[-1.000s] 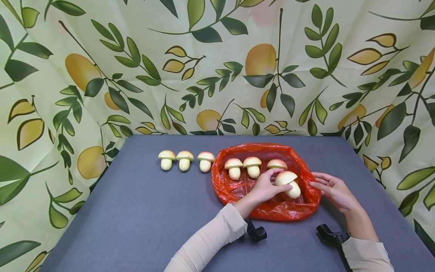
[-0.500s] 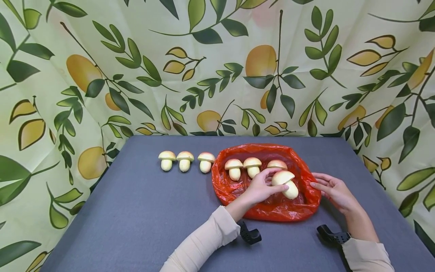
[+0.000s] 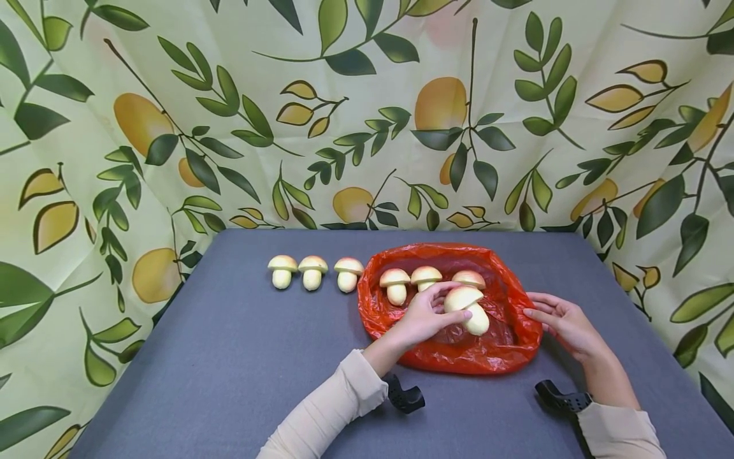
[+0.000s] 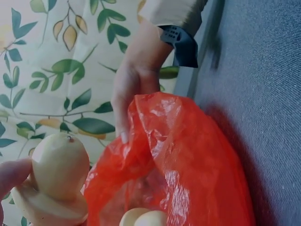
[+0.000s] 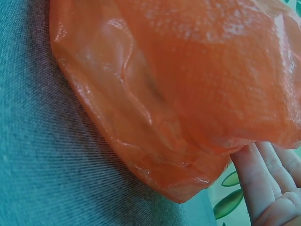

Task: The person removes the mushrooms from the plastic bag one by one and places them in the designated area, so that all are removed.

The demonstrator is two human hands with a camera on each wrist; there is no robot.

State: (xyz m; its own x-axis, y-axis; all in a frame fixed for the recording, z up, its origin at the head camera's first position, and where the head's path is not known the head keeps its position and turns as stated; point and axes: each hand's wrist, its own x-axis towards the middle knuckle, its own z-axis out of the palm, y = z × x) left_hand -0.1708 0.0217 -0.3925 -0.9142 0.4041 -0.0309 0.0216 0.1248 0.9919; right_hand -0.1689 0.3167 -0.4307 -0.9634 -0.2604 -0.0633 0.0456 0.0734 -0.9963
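My left hand (image 3: 421, 319) pinches a mushroom-shaped piece (image 3: 469, 310) with a pale stem and pink-tinged cap, tilted over the open red plastic bag (image 3: 476, 362). In the left wrist view the same toy mushroom (image 4: 59, 169) appears beside the bag's mouth, with one of my fingers (image 4: 14, 174) against it. My right hand (image 3: 568, 325) holds the bag's right rim between thumb and fingers. From the right wrist, fingertips pass behind the edge of the bag (image 5: 188, 94). Inside lie toy mushrooms at the left (image 3: 395, 287), middle (image 3: 425, 275) and right (image 3: 469, 278), the last two partly covered.
Left of the bag, three more toy mushrooms (image 3: 312, 273) form a row on the dark grey table (image 3: 229, 357), the rightmost (image 3: 347, 274) close to the bag. A leaf-patterned cloth (image 3: 367, 127) hangs behind the table.
My left hand has drawn leftward over the bag with the toy mushroom still in its fingers. The right hand has stayed at the bag's rim.
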